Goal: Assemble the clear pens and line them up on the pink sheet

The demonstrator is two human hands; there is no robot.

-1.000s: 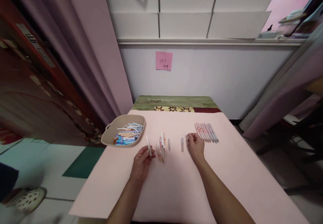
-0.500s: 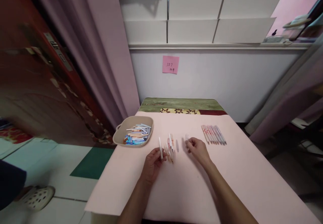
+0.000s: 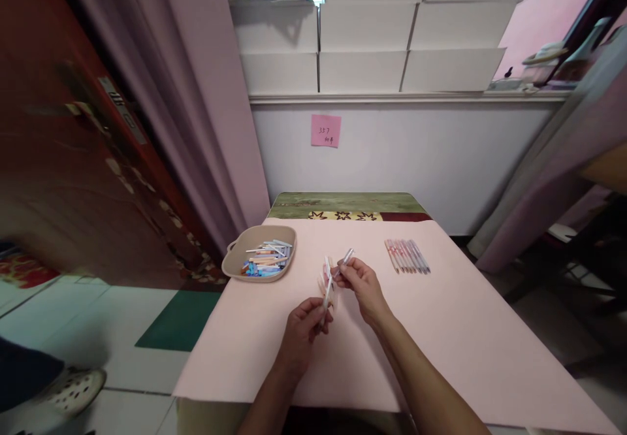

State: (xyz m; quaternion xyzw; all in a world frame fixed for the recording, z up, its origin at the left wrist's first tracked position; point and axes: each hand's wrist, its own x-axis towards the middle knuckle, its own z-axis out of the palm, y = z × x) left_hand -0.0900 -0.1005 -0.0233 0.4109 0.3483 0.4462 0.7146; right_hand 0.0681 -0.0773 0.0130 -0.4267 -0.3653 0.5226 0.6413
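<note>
My left hand point(image 3: 304, 330) is closed around a slim white pen point(image 3: 327, 292), tilted with its upper end leaning right. My right hand point(image 3: 360, 285) pinches a short, pale, shiny pen-like piece point(image 3: 347, 256); whether it is a cap or a whole pen I cannot tell. The two held things are close together over the middle of the table. Behind and beneath them lie several pens point(image 3: 324, 274), pale and pinkish, partly hidden by my fingers. To the right, a neat row of pens point(image 3: 407, 257) lies side by side, running from reddish to grey.
A beige basket point(image 3: 230, 266) with many blue, orange and white pens stands on the left of the pink-covered table point(image 3: 470, 350). A pink note point(image 3: 326, 130) is stuck on the wall ahead. At lower left, a person's foot in a white clog point(image 3: 78, 389) shows on the floor.
My right hand has moved left, bringing its piece near the white pen. My left hand has shifted slightly right and toward me, and its pen now leans right. The view has shifted slightly.
</note>
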